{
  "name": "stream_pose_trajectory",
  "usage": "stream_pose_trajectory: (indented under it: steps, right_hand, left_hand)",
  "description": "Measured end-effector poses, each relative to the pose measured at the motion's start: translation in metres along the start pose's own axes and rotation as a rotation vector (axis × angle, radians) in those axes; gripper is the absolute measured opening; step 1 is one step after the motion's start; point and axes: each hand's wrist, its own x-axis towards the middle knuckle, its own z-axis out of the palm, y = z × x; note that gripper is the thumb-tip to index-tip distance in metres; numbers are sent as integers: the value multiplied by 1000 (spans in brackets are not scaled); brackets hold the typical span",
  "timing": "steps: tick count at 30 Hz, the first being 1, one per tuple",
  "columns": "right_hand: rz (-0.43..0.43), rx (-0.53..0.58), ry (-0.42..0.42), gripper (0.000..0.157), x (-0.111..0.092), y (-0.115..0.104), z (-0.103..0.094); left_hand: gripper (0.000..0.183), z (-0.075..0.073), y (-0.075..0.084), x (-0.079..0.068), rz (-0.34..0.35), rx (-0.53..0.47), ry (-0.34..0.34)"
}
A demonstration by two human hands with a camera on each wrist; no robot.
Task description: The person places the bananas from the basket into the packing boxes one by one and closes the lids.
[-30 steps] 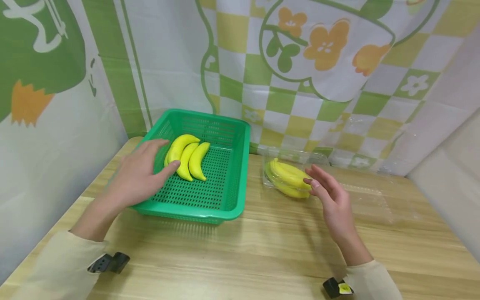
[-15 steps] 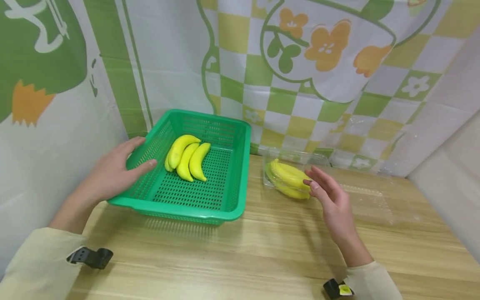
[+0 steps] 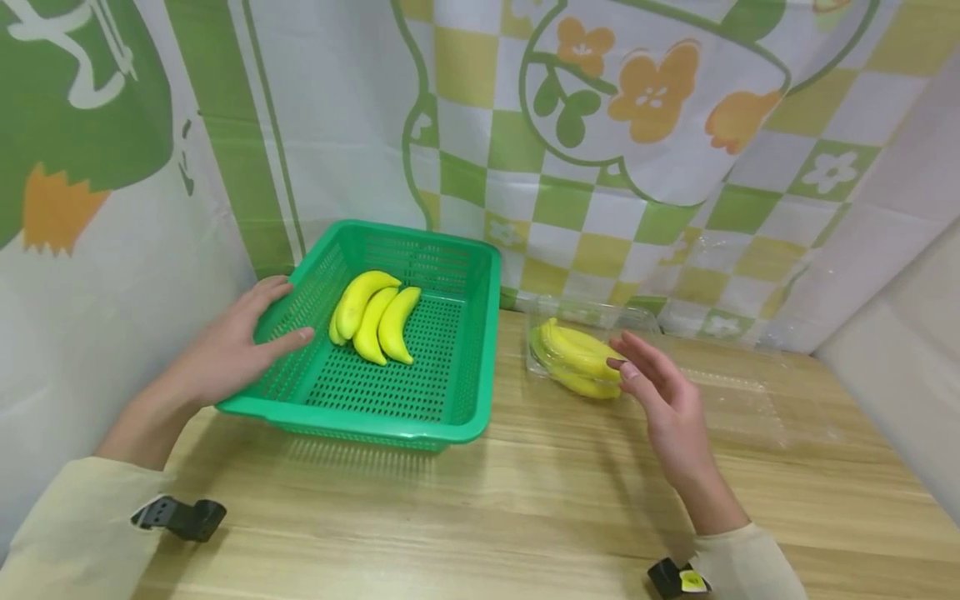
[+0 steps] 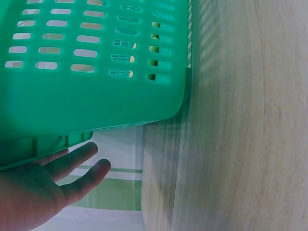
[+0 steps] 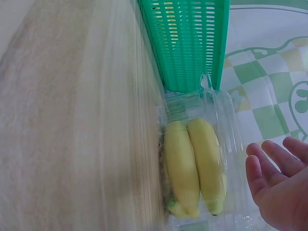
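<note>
My left hand [image 3: 228, 346] rests at the left rim of a green plastic basket [image 3: 378, 429], thumb over the rim and fingers along its outer side. In the left wrist view, the fingers [image 4: 84, 180] of that hand reach out loosely beneath the rim. Several yellow bananas [image 3: 371, 317] lie together inside the basket, on its left half. To the right, a clear plastic box [image 3: 536, 367] holds more bananas [image 3: 577, 354]. My right hand [image 3: 671, 412] hovers by that box's right side, fingers loosely extended, holding nothing; the right wrist view shows it apart from the bananas.
The box's clear lid [image 3: 735, 400] lies folded out to the right and is hard to make out. A wooden table [image 3: 480, 517] carries everything. Behind stands a curtain [image 3: 555, 200] with green checks and flowers.
My left hand has moved left from over the bananas to the basket's left rim, then stayed there. The right hand, basket and box look unmoved.
</note>
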Motion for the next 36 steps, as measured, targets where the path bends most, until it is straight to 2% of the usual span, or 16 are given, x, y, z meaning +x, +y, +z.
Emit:
stream_pose_trajectory:
  steps: [10, 21, 30, 36]
  right_hand:
    - [4, 0, -11, 44, 8, -8, 6]
    - [30, 27, -65, 47, 35, -28, 29]
    - [97, 167, -99, 48, 64, -40, 50]
    - [106, 253, -128, 49, 82, -52, 66]
  left_hand:
    - [89, 1, 0, 1, 32, 10, -9]
    - [88, 0, -2, 1, 19, 12, -10]
    - [88, 2, -3, 1, 27, 0, -3]
    - [87, 1, -3, 1, 28, -11, -8]
